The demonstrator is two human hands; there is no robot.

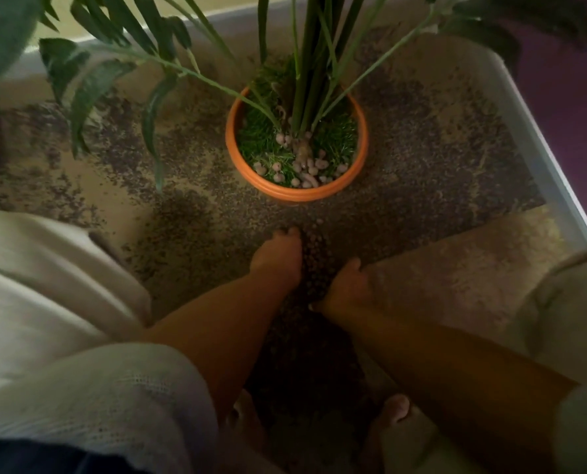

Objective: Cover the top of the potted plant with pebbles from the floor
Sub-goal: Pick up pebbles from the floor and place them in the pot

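Head view: an orange pot (251, 172) is standing on the floor (456, 268), holding a green plant (305, 80) and a small cluster of pale pebbles (305, 162) on its near side (most of the top is showing green). Just in front of the pot, the left hand (278, 256) and right hand (347, 285) are resting open, palms facing, on the floor, flanking a heap of dark pebbles (314, 265) between them. More dark pebbles are lying scattered around the pot.
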